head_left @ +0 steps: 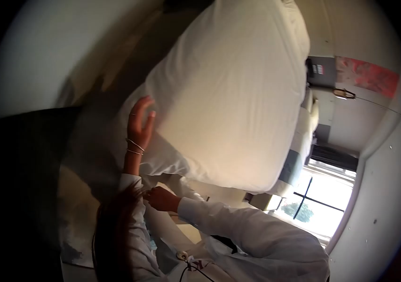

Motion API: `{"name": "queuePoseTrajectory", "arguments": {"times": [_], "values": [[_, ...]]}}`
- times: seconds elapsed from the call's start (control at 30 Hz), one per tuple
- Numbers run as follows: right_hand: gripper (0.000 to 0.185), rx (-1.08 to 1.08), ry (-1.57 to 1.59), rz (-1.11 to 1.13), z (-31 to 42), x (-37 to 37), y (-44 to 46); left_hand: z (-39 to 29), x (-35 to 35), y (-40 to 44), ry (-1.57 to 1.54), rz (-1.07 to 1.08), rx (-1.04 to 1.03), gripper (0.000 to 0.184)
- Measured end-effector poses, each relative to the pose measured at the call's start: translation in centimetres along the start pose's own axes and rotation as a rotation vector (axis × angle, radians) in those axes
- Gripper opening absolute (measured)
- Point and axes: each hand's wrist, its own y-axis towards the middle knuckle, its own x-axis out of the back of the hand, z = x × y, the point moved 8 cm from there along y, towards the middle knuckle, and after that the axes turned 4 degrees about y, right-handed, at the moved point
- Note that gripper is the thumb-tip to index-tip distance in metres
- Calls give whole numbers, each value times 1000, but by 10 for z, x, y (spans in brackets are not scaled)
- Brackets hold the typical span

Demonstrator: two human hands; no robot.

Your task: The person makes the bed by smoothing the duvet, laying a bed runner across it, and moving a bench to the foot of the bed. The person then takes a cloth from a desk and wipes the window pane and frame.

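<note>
A large bed covered by a white sheet (228,103) fills the middle of the view, which is tilted sideways. My left hand (140,123) is open beside the sheet's lower left edge, fingers slightly bent and thumb apart. Thin bracelets circle that wrist. I cannot tell whether the fingers touch the fabric. My right hand (163,199) is closed at the white sleeve (139,197) of my left forearm, with its fingertips on the cloth near the cuff.
Another bed with a grey-blue runner (290,167) stands near a bright window (315,197). A wall lamp (344,94) and a red picture panel (367,75) are at upper right. Dark floor lies at left. Long hair (115,230) hangs over my left arm.
</note>
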Motion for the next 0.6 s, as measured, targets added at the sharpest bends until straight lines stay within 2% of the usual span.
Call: {"name": "queuePoseTrajectory", "arguments": {"times": [0.07, 0.1, 0.13, 0.17, 0.2, 0.23, 0.27, 0.3, 0.33, 0.37, 0.4, 0.47, 0.53, 0.6], "values": [[31, 43, 157, -30, 4, 22, 22, -55, -11, 0, 272, 101, -379, 42], [31, 182, 201, -147, 53, 56, 41, -91, 19, -3, 425, 238, -481, 51], [29, 155, 357, -217, 50, 64, 37, -93, 12, -24, 528, 466, -498, 60], [28, 180, 531, -295, 52, 69, 52, -56, 17, -49, 774, 725, -476, 68], [27, 102, 565, -220, 27, 9, 10, -43, 8, -116, 831, 797, -354, 69], [26, 41, 554, -227, -9, -27, 2, -6, 5, -160, 939, 780, -406, 67], [24, -1, 568, -235, -13, -9, -25, -14, 24, -173, 1000, 711, -325, 65], [23, -61, 575, -232, -22, 10, -59, 6, 44, -193, 986, 619, -88, 62], [23, -192, 762, -274, -54, -18, -67, 36, 63, -212, 973, 518, 131, 59], [23, -322, 950, -320, -86, -55, -69, 44, 63, -227, 991, 514, 115, 59], [23, -318, 955, -337, -98, -60, -84, 61, 63, -245, 949, 508, 278, 50], [24, -486, 1023, -312, -118, -85, -105, 101, 63, -285, 853, 512, 582, 34], [25, -456, 985, -287, -118, -83, -128, 131, 47, -320, 748, 546, 888, 25], [25, -402, 879, -255, -116, -83, -142, 114, -18, -300, 595, 479, 551, 20]]}}
